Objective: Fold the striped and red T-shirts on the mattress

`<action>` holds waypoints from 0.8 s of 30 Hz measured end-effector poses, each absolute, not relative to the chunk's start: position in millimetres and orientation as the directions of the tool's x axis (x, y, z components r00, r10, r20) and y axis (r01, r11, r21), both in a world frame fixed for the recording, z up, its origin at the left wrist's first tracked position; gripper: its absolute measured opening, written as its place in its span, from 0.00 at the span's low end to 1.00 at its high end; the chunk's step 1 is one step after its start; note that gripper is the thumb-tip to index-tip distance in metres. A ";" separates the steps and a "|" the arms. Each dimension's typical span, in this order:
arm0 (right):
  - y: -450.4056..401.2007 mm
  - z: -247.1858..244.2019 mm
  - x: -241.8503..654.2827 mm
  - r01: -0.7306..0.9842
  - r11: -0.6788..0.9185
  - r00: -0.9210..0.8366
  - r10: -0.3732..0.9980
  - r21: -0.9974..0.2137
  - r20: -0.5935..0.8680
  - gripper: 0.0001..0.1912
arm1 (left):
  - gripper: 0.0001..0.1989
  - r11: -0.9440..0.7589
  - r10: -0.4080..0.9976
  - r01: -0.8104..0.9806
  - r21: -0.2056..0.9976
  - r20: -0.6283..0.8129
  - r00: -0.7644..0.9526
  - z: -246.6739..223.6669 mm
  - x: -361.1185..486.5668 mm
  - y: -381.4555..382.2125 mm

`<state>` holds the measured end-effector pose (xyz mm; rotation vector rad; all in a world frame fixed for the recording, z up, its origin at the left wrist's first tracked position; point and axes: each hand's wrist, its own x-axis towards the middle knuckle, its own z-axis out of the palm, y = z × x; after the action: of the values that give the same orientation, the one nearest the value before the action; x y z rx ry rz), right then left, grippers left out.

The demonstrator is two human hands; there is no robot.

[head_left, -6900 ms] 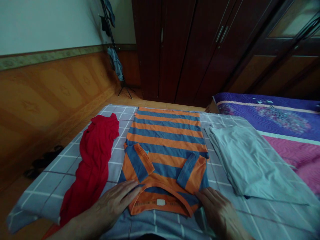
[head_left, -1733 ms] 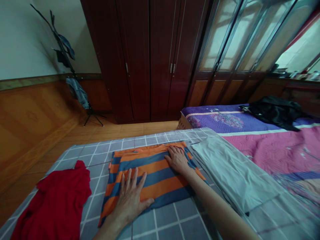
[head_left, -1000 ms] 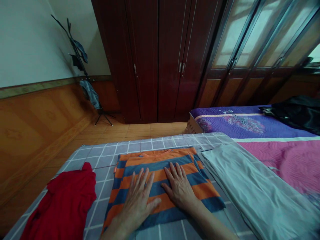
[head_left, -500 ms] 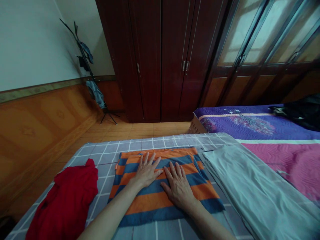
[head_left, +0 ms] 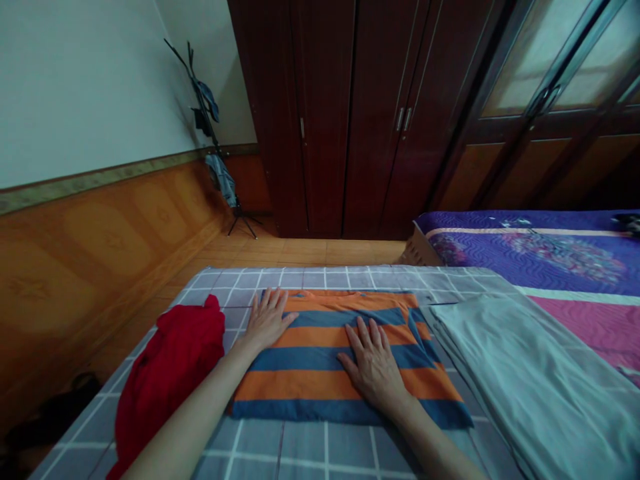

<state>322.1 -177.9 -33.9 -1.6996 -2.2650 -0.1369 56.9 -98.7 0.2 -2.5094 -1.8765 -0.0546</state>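
A folded orange-and-blue striped shirt [head_left: 320,363] lies on a grey checked sheet [head_left: 310,450]. My left hand [head_left: 267,320] rests flat with spread fingers on the shirt's far left corner. My right hand [head_left: 374,363] presses palm down on the middle of the shirt, a little right of centre. Neither hand grips anything.
A crumpled red garment [head_left: 167,370] lies left of the shirt. A folded pale grey cloth [head_left: 520,380] lies to its right. Beyond that is a purple and pink quilt [head_left: 550,257]. Dark wooden wardrobes [head_left: 370,113] and a coat stand [head_left: 213,133] stand at the back.
The shirt went from laid out long to folded in a compact rectangle. In the last half second my left hand slid from the shirt's middle to its far left corner; the right hand stayed.
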 end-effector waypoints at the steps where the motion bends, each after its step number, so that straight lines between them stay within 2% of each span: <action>1: -178.0 -33.4 321.9 0.950 0.293 -0.253 0.923 -0.105 0.290 0.32 | 0.34 -0.339 0.941 0.940 0.023 0.028 0.338 0.9 54.5 -103.6; 3: -178.3 -32.5 321.4 0.952 0.290 -0.252 0.926 -0.101 0.280 0.32 | 0.33 -0.418 0.908 0.907 0.038 0.001 0.419 0.2 49.3 -114.2; 7: -178.6 -31.6 321.0 0.952 0.291 -0.256 0.927 -0.098 0.276 0.32 | 0.32 -0.260 0.965 0.966 0.006 0.024 0.260 -3.9 35.8 -126.8; 11: -178.6 -31.9 320.8 0.953 0.287 -0.249 0.926 -0.101 0.282 0.31 | 0.33 -0.337 0.941 0.941 0.021 -0.009 0.338 -0.6 35.8 -134.4; 14: -179.2 -31.2 320.1 0.954 0.282 -0.244 0.927 -0.098 0.284 0.31 | 0.34 -0.298 0.955 0.955 0.014 0.005 0.298 6.9 47.5 -148.7; 16: -180.0 -30.2 319.5 0.953 0.286 -0.249 0.926 -0.098 0.285 0.31 | 0.34 -0.390 0.921 0.920 0.031 0.019 0.389 9.9 53.1 -162.1; 19: -180.4 -28.6 319.7 0.953 0.288 -0.251 0.927 -0.100 0.277 0.31 | 0.34 -0.534 0.843 0.843 0.069 -0.039 0.537 7.9 48.9 -180.9; 21: -179.6 -27.8 320.7 0.952 0.287 -0.252 0.931 -0.102 0.264 0.31 | 0.33 -0.493 0.867 0.868 0.050 -0.047 0.495 5.3 40.6 -189.3; 24: -178.9 -24.9 320.4 0.952 0.283 -0.249 0.938 -0.115 0.242 0.31 | 0.31 -0.414 0.910 0.910 0.018 0.024 0.414 4.3 36.2 -198.8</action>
<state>320.4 -178.9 -24.9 -1.7357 -2.2915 -0.0800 36.2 -198.8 4.3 -2.6435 -1.7013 -0.0471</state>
